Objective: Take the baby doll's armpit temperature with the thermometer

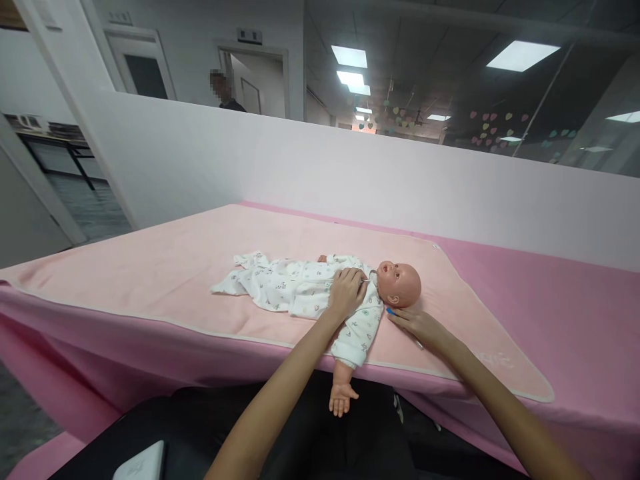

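A baby doll (400, 285) lies on its back, head to the right. It wears a white printed baby outfit (305, 280). My left hand (349, 292) rests on the doll's chest, its curled fingers at the outfit's neckline, seemingly pinching the cloth. A thin light strip shows by those fingertips; what it is I cannot make out. Beside the doll's head and shoulder, my right hand (417, 325) is closed round a thin stick with a blue end (391, 311). The stick's pale other end pokes out below the palm. One doll arm (342, 387) hangs over the table's front edge.
A peach blanket (190, 260) covers part of the pink-draped table (590, 313). Behind it runs a white partition (350, 173) with glass above. A person (227, 93) is beyond the glass. A white device (140, 463) sits on black cloth at lower left.
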`<state>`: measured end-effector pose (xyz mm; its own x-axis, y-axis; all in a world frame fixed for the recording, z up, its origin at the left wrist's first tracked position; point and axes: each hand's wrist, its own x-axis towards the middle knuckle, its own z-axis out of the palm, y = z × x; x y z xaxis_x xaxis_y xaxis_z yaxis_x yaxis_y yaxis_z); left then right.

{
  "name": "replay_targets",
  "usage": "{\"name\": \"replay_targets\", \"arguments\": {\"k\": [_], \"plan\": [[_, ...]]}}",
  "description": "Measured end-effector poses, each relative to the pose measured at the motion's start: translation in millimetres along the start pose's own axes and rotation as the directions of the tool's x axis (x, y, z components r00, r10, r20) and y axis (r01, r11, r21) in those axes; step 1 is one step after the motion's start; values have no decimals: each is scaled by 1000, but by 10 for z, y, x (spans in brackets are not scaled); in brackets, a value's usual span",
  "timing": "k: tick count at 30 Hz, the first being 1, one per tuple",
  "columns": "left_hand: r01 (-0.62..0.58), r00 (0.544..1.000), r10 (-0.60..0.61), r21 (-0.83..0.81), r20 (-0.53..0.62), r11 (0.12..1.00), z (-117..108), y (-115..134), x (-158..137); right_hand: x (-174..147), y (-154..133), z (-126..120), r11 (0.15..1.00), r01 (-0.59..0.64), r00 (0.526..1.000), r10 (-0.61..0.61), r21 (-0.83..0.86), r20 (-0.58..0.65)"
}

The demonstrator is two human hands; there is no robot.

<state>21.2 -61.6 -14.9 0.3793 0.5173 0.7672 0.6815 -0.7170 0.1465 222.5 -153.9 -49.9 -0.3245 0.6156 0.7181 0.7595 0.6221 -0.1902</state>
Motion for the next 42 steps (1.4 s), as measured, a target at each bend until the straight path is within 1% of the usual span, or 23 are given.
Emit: {"name": "replay_targets", "arguments": {"k": [1, 3, 5, 7, 8, 9, 10, 12, 14, 16, 18, 22, 29, 36, 42], "plan": [[-1, 1000, 1, -1, 0, 1000, -1, 3, 0, -8, -1, -17, 997, 61, 998, -59, -56, 31], [-3, 1000, 3, -2, 0, 1000, -1, 6, 2, 30, 11, -48, 985, 141, 990, -139, -97, 19], [-5, 1000, 5, -5, -6, 1000, 3, 4, 3, 150, 17, -35, 966, 223, 975, -224, -134, 6], [-8, 1000, 8, -14, -22, 1000, 12, -5, 2, 343, -15, 56, 965, 225, 971, -233, -136, -50], [-9, 999, 8, -20, -33, 1000, 19, -11, 1, 457, -48, 133, 973, 191, 974, -204, -129, -102], [-8, 999, 7, -25, -43, 1000, 27, -18, 0, 574, -92, 226, 985, 128, 976, -145, -115, -163], [-5, 999, 4, -28, -52, 1000, 35, -26, -2, 689, -141, 330, 995, 50, 971, -70, -90, -227], [6, 998, -7, -24, -60, 1000, 50, -43, -8, 883, -242, 545, 994, -106, 945, 93, -27, -313], [37, 997, -37, -12, -63, 999, 59, -59, -15, 1005, -319, 726, 978, -205, 919, 207, 42, -336], [71, 995, -72, -17, -65, 997, 58, -70, -23, 1047, -360, 837, 964, -249, 901, 266, 94, -343], [105, 992, -108, -41, -65, 994, 50, -71, -26, 1031, -371, 878, 959, -256, 893, 282, 119, -352], [158, 985, -163, -95, -54, 983, 28, -58, -22, 960, -363, 862, 960, -238, 889, 277, 149, -365], [218, 975, -223, -166, -15, 962, -4, -48, 1, 930, -369, 884, 937, -280, 857, 342, 207, -386], [201, 977, -209, -176, -29, 964, -42, -35, 12, 930, -392, 873, 934, -297, 838, 355, 200, -413], [195, 980, -199, -184, -3, 963, -74, -18, 8, 923, -413, 859, 934, -299, 834, 356, 197, -420]]}}
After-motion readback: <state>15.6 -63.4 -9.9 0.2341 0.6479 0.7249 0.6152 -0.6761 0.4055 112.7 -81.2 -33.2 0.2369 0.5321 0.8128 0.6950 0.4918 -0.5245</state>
